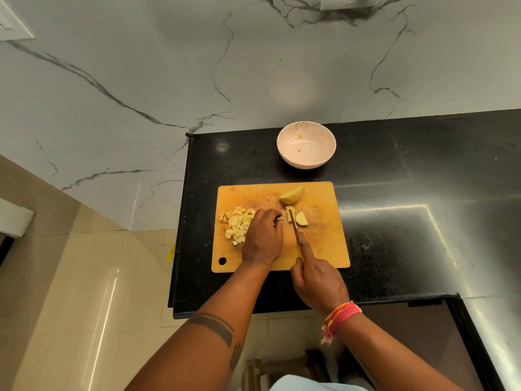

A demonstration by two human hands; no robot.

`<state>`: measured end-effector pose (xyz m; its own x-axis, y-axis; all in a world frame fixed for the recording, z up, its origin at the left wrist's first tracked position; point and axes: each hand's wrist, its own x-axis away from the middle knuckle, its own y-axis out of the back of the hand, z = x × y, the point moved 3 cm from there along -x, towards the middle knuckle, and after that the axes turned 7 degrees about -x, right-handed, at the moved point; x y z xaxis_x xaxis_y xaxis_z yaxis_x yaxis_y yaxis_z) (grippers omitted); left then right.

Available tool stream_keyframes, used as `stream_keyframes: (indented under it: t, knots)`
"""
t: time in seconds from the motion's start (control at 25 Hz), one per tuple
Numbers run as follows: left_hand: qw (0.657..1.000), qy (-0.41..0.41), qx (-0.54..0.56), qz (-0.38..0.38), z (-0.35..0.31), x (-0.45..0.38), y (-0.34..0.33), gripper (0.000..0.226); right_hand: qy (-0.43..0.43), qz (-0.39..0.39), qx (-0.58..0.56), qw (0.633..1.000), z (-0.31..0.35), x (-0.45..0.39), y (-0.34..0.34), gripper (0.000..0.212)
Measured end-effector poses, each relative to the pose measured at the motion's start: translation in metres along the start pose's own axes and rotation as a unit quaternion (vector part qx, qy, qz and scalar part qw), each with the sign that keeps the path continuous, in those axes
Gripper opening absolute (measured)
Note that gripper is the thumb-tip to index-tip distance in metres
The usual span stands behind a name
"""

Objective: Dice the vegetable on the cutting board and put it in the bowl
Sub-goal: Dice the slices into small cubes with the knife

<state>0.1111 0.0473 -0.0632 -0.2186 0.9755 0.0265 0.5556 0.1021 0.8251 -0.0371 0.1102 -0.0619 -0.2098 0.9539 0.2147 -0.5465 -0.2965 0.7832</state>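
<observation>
Nearest the camera, the knife (296, 230) is held by the right hand (318, 286), fingers wrapped round the handle and the forefinger laid straight along the spine; a pink and orange thread band (339, 317) is worn at that wrist. The blade is set into a small pale slice (290, 215), with a rounded offcut (301, 218) just to its right. The left hand (263, 235) is laid beside the blade, fingers curled under; whether anything is pinched beneath them cannot be told. For a clean dice, those fingertips are best kept tucked back, the tip of the blade kept on the wood, and even strips taken before the crosswise cuts.

Left of the hand, a loose heap of diced pieces (238, 222) is seen, blocky, pale yellow, moist-looking. Further up, a larger wedge (292, 194) waits uncut, smooth-skinned and curved. The cutting board (321, 249) is scored, worn wood with a hanging hole. Beyond it, the bowl (306, 159) stands apart on speckled black stone counter (394, 170), matte pink-white, nearly bare but for crumbs.
</observation>
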Motion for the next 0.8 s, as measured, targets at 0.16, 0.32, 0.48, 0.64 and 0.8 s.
stream_keyframes:
  t: [0.16, 0.32, 0.48, 0.64, 0.8]
  knots:
    - [0.998, 0.037, 0.028, 0.03, -0.026, -0.017, -0.02, 0.031, -0.031, -0.014, 0.002, 0.999, -0.017, 0.003, 0.011, 0.072]
    - [0.996, 0.075, 0.008, 0.041, -0.028, -0.027, -0.027, 0.034, -0.031, -0.012, 0.0, 0.999, -0.017, -0.001, 0.013, 0.071]
    - [0.995, 0.091, 0.015, 0.024, -0.026, -0.029, -0.024, 0.026, -0.024, -0.015, -0.006, 1.0, -0.017, -0.001, 0.011, 0.071]
    - [0.987, 0.124, 0.094, 0.026, -0.009, -0.011, -0.02, 0.022, -0.01, 0.005, -0.015, 1.0, -0.017, 0.004, 0.003, 0.071]
    - [0.99, 0.11, 0.084, 0.027, 0.009, 0.007, -0.015, 0.023, -0.004, 0.029, -0.009, 1.0, -0.014, 0.013, -0.007, 0.071]
